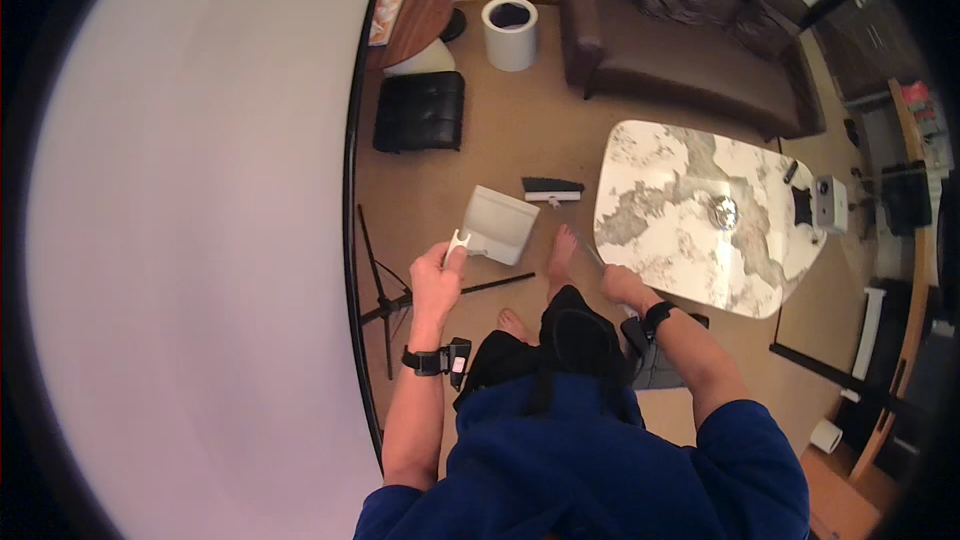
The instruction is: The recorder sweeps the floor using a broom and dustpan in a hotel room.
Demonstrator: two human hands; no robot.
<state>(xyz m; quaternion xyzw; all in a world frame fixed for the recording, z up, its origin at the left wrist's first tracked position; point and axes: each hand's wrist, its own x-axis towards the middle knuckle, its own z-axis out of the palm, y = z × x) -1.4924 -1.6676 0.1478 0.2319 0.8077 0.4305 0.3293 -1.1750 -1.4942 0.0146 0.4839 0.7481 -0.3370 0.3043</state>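
Note:
My left hand [437, 281] grips the white handle of a long-handled dustpan [504, 221]. The pan is pale grey-white, and I see nothing plain lying in it. Its handle end pokes up past my thumb. With my right hand [624, 286] I hold the grey stick of a broom [553, 191], which slants down past my bare foot. The broom has dark bristles and a white head, and it rests near the floor just beyond the dustpan, a little to the right. Part of the stick is hidden behind my right hand and wrist.
A marble-patterned coffee table [675, 240] stands close on the right, bearing a projector [831, 204]. At left are a large white screen [195, 240] and its black tripod [386, 306]. Farther off are a black stool [420, 111], a white bin [511, 45] and a brown sofa [690, 75].

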